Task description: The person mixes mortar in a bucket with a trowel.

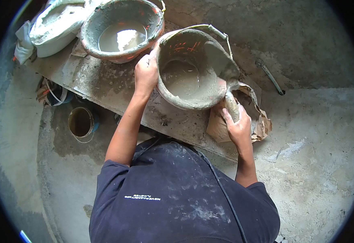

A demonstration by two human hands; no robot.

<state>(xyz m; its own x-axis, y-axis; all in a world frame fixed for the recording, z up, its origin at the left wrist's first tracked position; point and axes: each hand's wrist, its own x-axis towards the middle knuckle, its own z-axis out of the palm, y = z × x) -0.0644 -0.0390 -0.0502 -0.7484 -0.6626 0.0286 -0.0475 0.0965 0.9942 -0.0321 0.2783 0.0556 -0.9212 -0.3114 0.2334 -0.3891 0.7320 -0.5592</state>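
Note:
A mortar-coated bucket (177,91) is on the board in front of me, tilted, with wet grey mix inside. My left hand (146,76) is closed on its left rim. My right hand (238,125) is wrapped around the thick, mortar-caked handle of a trowel (232,106). The trowel's blade reaches over the bucket's right rim, smeared with grey mix. Under my right hand lies a crumpled brown paper bag (217,126). A wide basin (88,42) with greyish liquid and a bright white patch stands beside the bucket, up and to the left.
An open white sack (49,47) of grey powder sits at the upper left. The worn board (100,79) runs diagonally beneath the containers. Below it, a small pail (92,121) stands on the floor. A thin rod-like tool (271,76) lies to the right.

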